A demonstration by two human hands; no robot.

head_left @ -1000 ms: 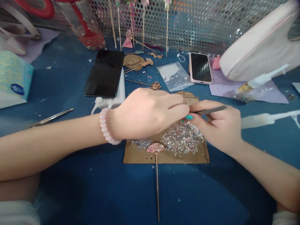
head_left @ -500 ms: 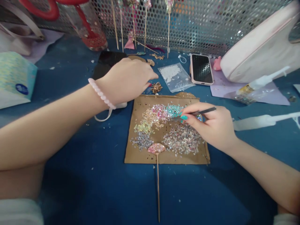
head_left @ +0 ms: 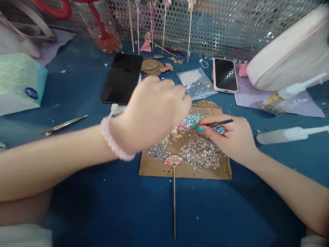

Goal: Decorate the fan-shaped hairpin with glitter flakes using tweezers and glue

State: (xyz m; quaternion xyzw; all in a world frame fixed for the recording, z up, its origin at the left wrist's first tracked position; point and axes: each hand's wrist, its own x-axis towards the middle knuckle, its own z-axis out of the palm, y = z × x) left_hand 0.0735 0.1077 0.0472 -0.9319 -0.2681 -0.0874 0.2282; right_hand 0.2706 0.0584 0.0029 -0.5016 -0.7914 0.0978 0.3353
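Note:
My left hand [head_left: 160, 115], blurred and wearing a pale bead bracelet [head_left: 115, 142], hangs over the upper left of a cardboard sheet [head_left: 183, 172]. Its fingers curl downward; their tips, and anything in them, are hidden. In my right hand [head_left: 232, 135] are dark tweezers [head_left: 222, 122], pinched between thumb and fingers beside turquoise flakes [head_left: 193, 120]. Pink flakes [head_left: 181, 127], greyish flakes [head_left: 157, 152] and a larger pile of silvery-pink flakes [head_left: 202, 152] lie on the cardboard. A pink fan-shaped ornament [head_left: 173, 160] on a thin stick [head_left: 174, 202] rests across its front edge.
Behind are a black tablet-like slab [head_left: 122, 79], a bag of white bits [head_left: 194, 80] and a phone [head_left: 225, 74]. White nozzle bottles [head_left: 285, 134] lie right. Scissors [head_left: 65, 124] and a tissue box [head_left: 22, 80] are left. Sticks [head_left: 190, 37] lean against a metal mesh [head_left: 231, 31].
My left hand has come back toward me and right, from the gold-coloured pieces to above the cardboard, uncovering the black slab and scissors. My right hand stays nearly in place with the tweezers.

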